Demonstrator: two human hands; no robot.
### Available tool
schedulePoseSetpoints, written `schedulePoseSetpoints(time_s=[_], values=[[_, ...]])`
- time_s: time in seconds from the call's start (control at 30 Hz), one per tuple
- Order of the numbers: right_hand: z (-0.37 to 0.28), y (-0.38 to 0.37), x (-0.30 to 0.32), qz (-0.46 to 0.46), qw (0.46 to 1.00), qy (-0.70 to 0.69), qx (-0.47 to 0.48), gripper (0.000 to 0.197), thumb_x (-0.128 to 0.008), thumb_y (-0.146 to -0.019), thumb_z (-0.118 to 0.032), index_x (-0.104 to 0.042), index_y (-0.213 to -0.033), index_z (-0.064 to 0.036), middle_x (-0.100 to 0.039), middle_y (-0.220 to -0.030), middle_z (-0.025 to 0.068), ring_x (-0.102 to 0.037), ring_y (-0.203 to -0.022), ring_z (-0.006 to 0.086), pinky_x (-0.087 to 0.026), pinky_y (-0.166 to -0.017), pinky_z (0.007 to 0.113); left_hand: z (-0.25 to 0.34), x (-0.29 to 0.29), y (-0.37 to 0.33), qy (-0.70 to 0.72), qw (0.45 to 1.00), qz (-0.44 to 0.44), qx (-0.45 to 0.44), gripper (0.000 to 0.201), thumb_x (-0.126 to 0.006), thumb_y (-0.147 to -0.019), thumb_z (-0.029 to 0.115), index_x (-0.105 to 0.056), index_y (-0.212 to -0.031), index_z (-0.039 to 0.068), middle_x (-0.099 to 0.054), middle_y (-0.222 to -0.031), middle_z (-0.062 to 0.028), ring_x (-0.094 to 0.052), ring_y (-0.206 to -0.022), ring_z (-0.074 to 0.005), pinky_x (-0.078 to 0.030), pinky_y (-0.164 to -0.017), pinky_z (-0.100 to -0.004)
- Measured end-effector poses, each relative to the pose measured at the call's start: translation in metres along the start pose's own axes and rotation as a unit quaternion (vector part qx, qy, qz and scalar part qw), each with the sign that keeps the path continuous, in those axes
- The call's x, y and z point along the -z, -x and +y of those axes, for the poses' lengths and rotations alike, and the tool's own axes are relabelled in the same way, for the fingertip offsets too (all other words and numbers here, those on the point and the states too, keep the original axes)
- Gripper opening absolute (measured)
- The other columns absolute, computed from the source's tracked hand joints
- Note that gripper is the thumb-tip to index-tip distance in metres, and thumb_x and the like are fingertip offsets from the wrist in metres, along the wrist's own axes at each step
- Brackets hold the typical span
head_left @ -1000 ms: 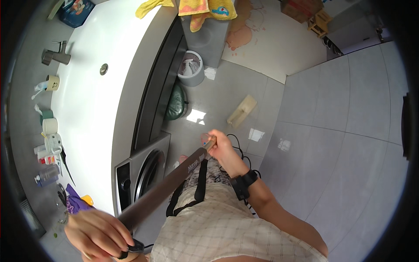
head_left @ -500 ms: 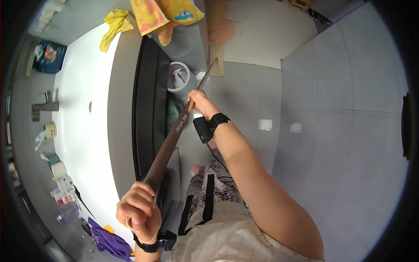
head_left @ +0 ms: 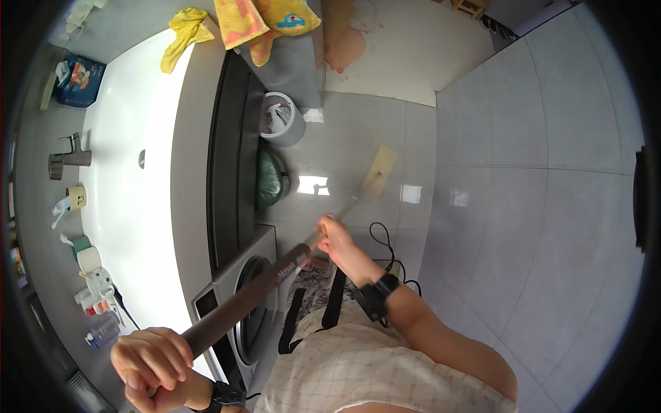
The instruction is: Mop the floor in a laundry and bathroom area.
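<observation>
A mop with a long brown handle (head_left: 248, 299) slants across the view, from the lower left up to the middle. My left hand (head_left: 153, 361) is closed round the handle's upper end, over the edge of the white counter. Lower on the pole, in front of my body, my right hand (head_left: 334, 237) grips it with curled fingers. The mop's flat, pale yellow head (head_left: 380, 173) is on the grey tiled floor (head_left: 344, 124), right of the trash bin and slightly blurred. Each of my wrists wears a black strap with a small device.
On the left runs a white sink counter (head_left: 189, 138) with a tap (head_left: 72, 158) and toiletries. Below it are a front-loading washing machine (head_left: 255, 303), a green bag (head_left: 270, 180) and a white bin (head_left: 284, 120). Yellow towels (head_left: 268, 24) hang above. A black cable (head_left: 391, 251) lies near my feet.
The mop head has come nearer and to the right, away from the far doorway. My left hand has moved left and down; my right hand has drawn closer to my body.
</observation>
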State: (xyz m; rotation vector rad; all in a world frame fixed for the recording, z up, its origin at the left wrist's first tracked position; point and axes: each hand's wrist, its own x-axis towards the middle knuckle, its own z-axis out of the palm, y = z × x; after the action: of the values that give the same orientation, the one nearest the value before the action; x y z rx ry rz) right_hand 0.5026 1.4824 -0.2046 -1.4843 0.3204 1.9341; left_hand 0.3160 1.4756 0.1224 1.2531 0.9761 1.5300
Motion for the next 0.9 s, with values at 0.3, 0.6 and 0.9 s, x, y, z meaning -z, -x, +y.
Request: schedulePoseSetpoints(time_s=[0.3,0.6,0.9], values=[[-0.012,-0.012,0.007,0.041,0.984,-0.168,-0.034,0.019,-0.051,-0.075,-0.01,-0.041,-0.059,-0.0092,-0.043,-0.054,0.0029,-0.038,-0.045,0.0154,-0.033,-0.043,0.03,0.008,0.005,-0.006,0.15,0.957,-0.248,0.016,0.026,-0.041,-0.078,0.01,-0.031,-0.055,0.012,-0.039,-0.045,-0.0005,-0.037,-0.038,-0.0108,-0.037,-0.038,-0.0246],[-0.178,-0.11,0.031,-0.036,0.962,-0.224,0.153,0.02,-0.055,-0.074,-0.012,-0.042,-0.058,-0.0106,-0.04,-0.049,0.0022,-0.041,-0.045,0.0179,-0.039,-0.048,0.033,-0.127,-0.077,-0.017,0.036,0.997,-0.067,-0.006,0.027,-0.041,-0.08,0.022,-0.032,-0.055,0.015,-0.036,-0.041,0.002,-0.032,-0.038,-0.0102,-0.031,-0.048,-0.0266],[-0.112,-0.093,0.057,-0.032,0.967,-0.101,0.23,0.013,-0.058,-0.064,-0.016,-0.046,-0.066,-0.0104,-0.04,-0.057,-0.0004,-0.033,-0.045,0.0101,-0.025,-0.039,0.028,-0.094,-0.064,-0.008,0.086,0.985,-0.152,-0.013,0.03,-0.042,-0.08,0.016,-0.031,-0.053,0.016,-0.031,-0.038,0.004,-0.024,-0.036,-0.0065,-0.025,-0.045,-0.0216]])
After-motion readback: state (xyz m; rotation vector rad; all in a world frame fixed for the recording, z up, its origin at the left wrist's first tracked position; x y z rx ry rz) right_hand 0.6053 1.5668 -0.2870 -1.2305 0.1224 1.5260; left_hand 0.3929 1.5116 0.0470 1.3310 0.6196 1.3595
